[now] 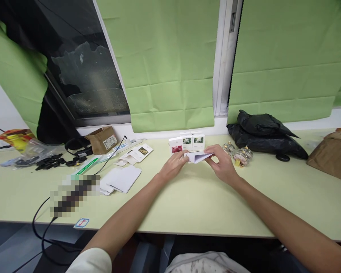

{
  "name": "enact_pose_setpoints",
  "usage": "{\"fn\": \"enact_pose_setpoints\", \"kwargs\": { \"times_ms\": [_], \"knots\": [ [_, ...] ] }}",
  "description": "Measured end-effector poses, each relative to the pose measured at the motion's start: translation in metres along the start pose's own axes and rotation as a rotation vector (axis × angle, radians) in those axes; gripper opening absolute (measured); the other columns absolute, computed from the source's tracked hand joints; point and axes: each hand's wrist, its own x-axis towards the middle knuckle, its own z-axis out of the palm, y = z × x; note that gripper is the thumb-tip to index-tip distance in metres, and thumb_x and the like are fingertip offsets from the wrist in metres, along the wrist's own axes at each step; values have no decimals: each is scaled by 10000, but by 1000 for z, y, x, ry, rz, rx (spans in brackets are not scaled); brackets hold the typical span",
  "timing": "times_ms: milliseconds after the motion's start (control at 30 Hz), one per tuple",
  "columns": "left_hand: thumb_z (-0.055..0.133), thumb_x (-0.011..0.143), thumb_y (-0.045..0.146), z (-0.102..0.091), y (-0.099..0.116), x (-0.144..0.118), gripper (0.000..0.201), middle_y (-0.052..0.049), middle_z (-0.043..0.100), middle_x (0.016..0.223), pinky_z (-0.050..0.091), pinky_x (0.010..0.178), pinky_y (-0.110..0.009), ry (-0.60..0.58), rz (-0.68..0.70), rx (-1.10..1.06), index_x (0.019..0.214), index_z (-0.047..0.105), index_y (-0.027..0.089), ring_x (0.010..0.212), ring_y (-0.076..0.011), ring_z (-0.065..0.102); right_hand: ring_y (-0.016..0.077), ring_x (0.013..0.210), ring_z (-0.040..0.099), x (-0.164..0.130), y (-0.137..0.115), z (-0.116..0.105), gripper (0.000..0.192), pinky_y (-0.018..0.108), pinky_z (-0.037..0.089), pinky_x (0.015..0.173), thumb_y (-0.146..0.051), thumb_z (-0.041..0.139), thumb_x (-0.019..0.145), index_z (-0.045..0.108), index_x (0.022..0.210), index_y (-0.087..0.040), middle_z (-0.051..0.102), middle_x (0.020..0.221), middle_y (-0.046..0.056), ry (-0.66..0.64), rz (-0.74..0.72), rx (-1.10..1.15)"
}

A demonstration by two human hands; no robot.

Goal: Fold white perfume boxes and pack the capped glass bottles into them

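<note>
Between my two hands is a small white paperboard box [198,157], held above the table and partly folded, with an open end facing me. My left hand [173,165] pinches its left edge. The fingers of my right hand [222,163] are closed on its right edge. Just behind it stand small printed boxes: one with a red flower picture [176,145] and two with white flower pictures [198,140]. Close to my right hand lie clear ornate bottles with gold parts [243,156].
Flat white cartons [125,178] and cartons with a yellow flower print [142,152] lie to the left. Farther left are an open brown box [101,140], black cables and plastic bags. Black bags [264,136] and a brown paper package [332,155] sit at the right.
</note>
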Motion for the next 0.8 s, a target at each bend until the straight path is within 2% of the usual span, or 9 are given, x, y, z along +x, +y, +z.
{"fn": "enact_pose_setpoints", "kwargs": {
  "times_ms": [167, 300, 367, 467, 533, 667, 800],
  "knots": [
    [461, 1070, 147, 4, -2, -2, 257, -177, 590, 1454, 571, 1024, -455, 41, -3, -63, 1311, 459, 238, 1367, -236, 591, 252, 999, 690, -2, 1, 0, 129, 422, 591, 821, -250, 594, 1040, 652, 1149, -284, 714, 1070, 80, -45, -19, -7],
    [482, 1064, 137, 4, 3, 0, 234, -177, 621, 1420, 590, 1004, -455, 73, 8, -84, 1280, 461, 227, 1368, -234, 605, 266, 1065, 667, -5, 4, 1, 194, 442, 563, 889, -200, 544, 1051, 666, 1175, -285, 699, 1140, 92, -84, -77, -116],
    [483, 1057, 119, 4, 8, 2, 234, -189, 623, 1417, 600, 986, -452, 85, 26, -94, 1266, 457, 220, 1369, -235, 607, 264, 1022, 645, -5, 4, 1, 197, 424, 552, 846, -202, 539, 1050, 679, 1167, -278, 669, 1115, 100, -80, -103, -197],
    [481, 1042, 85, 2, 15, 6, 240, -203, 620, 1422, 607, 971, -451, 100, 53, -102, 1241, 451, 215, 1365, -236, 608, 250, 895, 588, -5, 3, -2, 158, 389, 517, 759, -232, 572, 1043, 685, 1149, -265, 611, 969, 82, -79, -116, -307],
    [485, 1035, 74, 2, 18, 8, 236, -202, 620, 1426, 606, 975, -453, 101, 53, -99, 1221, 458, 217, 1364, -236, 607, 249, 869, 556, -5, 1, -3, 134, 386, 498, 754, -232, 582, 1038, 689, 1110, -268, 597, 927, 73, -95, -126, -356],
    [469, 1050, 97, 1, 18, 7, 196, -190, 615, 1431, 595, 1016, -477, 94, 41, -105, 1201, 472, 222, 1385, -235, 586, 253, 907, 535, -6, 0, -3, 171, 414, 509, 809, -206, 568, 1040, 718, 1055, -288, 662, 1124, 92, -142, -164, -415],
    [435, 1061, 112, 0, 16, 5, 241, -185, 599, 1418, 598, 1010, -481, 84, 51, -88, 1270, 453, 232, 1369, -235, 586, 293, 1044, 551, -6, 2, -1, 153, 489, 536, 905, -243, 620, 1021, 749, 1063, -316, 665, 1347, 76, -159, -184, -432]
  ]
}}
